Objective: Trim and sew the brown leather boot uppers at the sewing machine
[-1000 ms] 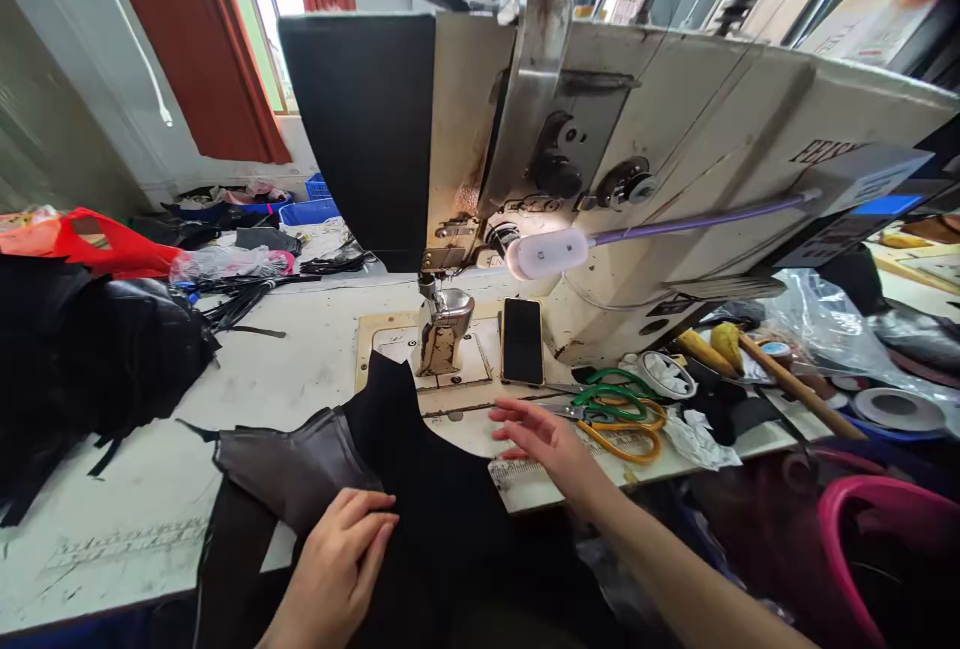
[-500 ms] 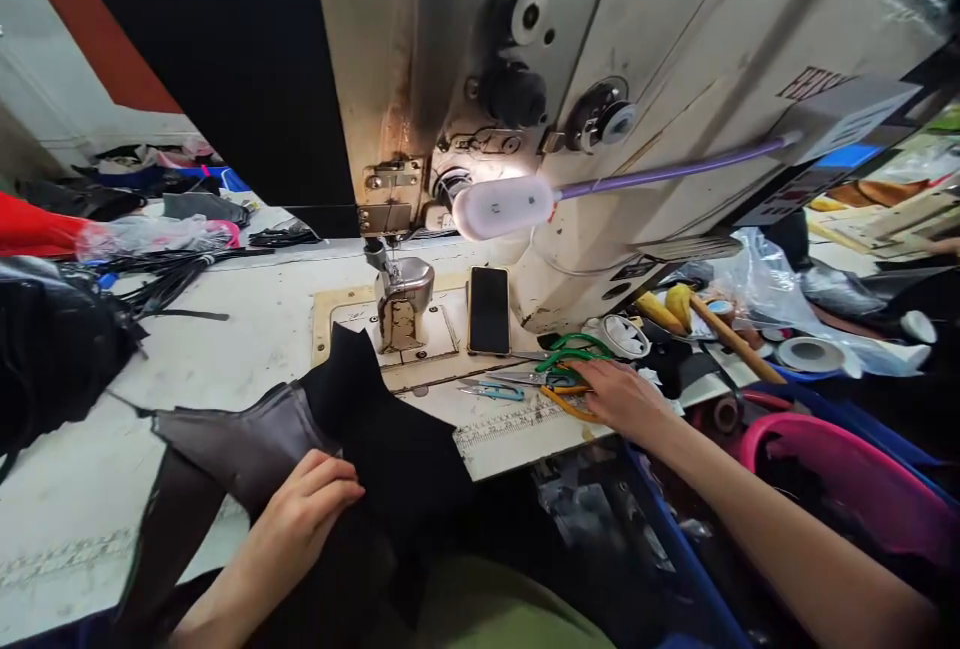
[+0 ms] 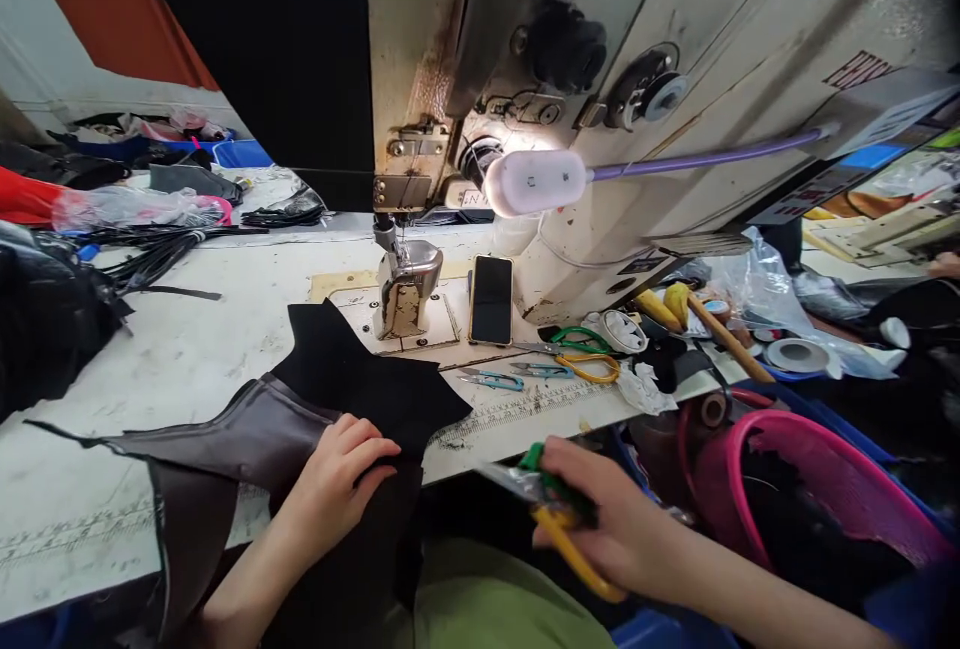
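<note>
My left hand (image 3: 341, 479), its fingers curled in toward the thumb, grips the edge of a dark brown leather-like piece (image 3: 277, 434) joined to black cloth (image 3: 360, 364). The work lies partly on the white sewing table and hangs over its front edge. My right hand (image 3: 607, 514) is closed round scissors (image 3: 555, 519) with green and yellow handles, held just off the table edge, blades pointing left toward the work. Behind the cloth stands the post of a sewing machine (image 3: 409, 289).
A phone (image 3: 491, 301) lies beside the post. Thread snips (image 3: 491, 379) and other scissors (image 3: 589, 367) rest near a printed ruler strip. To the right are a pink basket (image 3: 739, 469) and rolls of tape (image 3: 799, 354). A lit lamp (image 3: 536, 181) hangs over the table.
My right hand has picked up scissors from the table and drawn them back toward me. My left hand has shifted slightly right along the piece, and the black cloth has spread leftward.
</note>
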A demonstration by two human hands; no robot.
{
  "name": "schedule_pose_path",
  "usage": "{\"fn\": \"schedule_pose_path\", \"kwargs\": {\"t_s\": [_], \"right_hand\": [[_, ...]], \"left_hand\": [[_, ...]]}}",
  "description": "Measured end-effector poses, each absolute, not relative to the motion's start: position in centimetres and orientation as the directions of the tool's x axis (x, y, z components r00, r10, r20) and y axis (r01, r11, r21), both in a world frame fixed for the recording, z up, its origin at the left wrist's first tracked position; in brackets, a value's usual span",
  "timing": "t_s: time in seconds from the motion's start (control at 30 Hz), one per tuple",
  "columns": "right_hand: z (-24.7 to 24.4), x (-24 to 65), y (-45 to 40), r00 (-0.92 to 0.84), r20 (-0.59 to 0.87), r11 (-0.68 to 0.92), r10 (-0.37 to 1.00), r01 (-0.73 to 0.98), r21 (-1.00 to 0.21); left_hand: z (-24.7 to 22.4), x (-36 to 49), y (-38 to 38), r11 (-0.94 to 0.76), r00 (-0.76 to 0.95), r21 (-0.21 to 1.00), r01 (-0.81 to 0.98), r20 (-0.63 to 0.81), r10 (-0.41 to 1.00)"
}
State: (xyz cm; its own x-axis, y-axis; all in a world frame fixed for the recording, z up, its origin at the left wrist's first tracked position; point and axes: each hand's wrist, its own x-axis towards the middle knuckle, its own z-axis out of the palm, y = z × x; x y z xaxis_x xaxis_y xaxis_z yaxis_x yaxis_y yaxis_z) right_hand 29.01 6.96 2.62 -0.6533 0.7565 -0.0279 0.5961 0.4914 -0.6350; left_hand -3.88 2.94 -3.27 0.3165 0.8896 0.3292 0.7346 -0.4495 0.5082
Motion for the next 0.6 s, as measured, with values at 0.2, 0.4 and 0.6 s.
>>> {"fn": "schedule_pose_path", "kwargs": {"t_s": [0.2, 0.4, 0.6], "right_hand": [[1.8, 25.6, 6.5, -0.664, -0.101, 0.618, 0.741, 0.733, -0.286], [1.8, 26.0, 6.6, -0.678, -0.15, 0.661, 0.719, 0.735, -0.152], [1.5, 26.0, 7.5, -0.718, -0.132, 0.714, 0.683, 0.695, -0.087]], "left_hand": [[-3.1, -3.2, 3.4, -0.465, 0.347, 0.469, 0.751, 0.319, 0.882], [-2.8, -2.4, 4.5, -0.495, 0.391, 0.482, 0.723, 0.305, 0.868], [-2.6, -1.6, 4.1, -0.449, 0.346, 0.417, 0.79, 0.301, 0.889]]}}
